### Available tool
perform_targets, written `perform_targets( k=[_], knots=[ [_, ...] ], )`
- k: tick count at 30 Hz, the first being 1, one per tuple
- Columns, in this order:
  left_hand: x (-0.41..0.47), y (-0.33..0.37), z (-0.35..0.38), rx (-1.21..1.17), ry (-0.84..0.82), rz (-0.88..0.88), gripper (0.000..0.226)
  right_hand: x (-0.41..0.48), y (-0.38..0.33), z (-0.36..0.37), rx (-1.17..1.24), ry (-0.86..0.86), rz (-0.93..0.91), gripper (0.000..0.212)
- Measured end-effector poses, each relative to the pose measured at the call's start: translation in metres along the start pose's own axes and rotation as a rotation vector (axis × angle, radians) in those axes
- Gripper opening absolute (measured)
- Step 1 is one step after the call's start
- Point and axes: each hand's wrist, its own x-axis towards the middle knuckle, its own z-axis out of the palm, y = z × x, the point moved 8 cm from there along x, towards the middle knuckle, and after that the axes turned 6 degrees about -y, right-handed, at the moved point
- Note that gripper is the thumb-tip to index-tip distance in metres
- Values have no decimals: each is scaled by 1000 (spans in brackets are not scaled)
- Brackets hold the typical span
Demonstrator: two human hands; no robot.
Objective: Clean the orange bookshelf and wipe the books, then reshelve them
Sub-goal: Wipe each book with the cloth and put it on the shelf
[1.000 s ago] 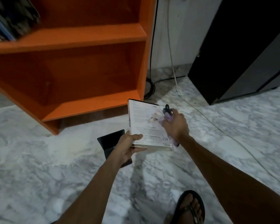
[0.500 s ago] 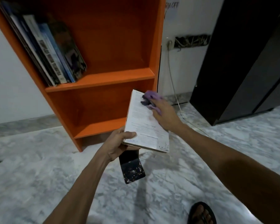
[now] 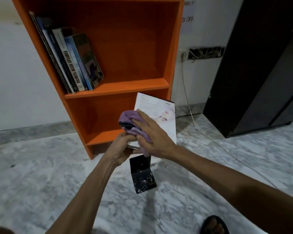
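Left hand (image 3: 123,149) grips the white book (image 3: 159,112) by its lower near corner, fingers curled round the edge. Right hand (image 3: 152,137) lies flat, fingers straight, pressing a bunched purple cloth (image 3: 128,119) onto the cover's left side. Book is in the air, tilted, in front of the lower bay of the orange bookshelf (image 3: 134,86).

Risks, as I judge them:
- One-corner grip is weak. A firm stroke toward the far edge could lever the book out and drop it on the marble floor (image 3: 41,183).
- Dark folded cover (image 3: 142,176) sits directly below the hands; cannot tell whether it rests on the floor or hangs. A dropped book would strike it.
- Shelved books (image 3: 74,65) lean hard left; sliding this one in beside them could tip the row.
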Motion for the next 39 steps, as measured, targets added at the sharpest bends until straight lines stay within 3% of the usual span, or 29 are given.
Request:
perform_targets(
  k=[5,12,15,17,20,26,28,32,36,39],
  knots=[
    [-4,6,-8,-29,20,8,34,28,27,-20,26,17,70,59],
    [-15,4,-17,12,39,-15,31,47,133,-63,0,230,593,41],
    [-13,10,-17,0,38,-6,32,52,89,-58,89,256,418,45],
    [-7,12,-17,-29,70,-1,32,55,41,-41,58,155,256,52],
    [-2,10,-20,-88,146,15,27,39,-2,-12,8,1,162,48],
    [-13,-4,-35,-185,235,6,24,-7,-23,5,31,-171,-51,44],
    [-15,-7,-41,-184,255,-13,20,-14,-13,1,-11,-237,-23,43],
    [-15,-3,-44,-181,280,0,16,-8,-10,-18,122,-20,75,42],
    [-13,9,-37,-108,197,57,28,3,-32,9,103,-109,-7,45],
    [-13,19,-39,-56,172,52,21,23,3,-5,137,40,132,41]
  ],
)
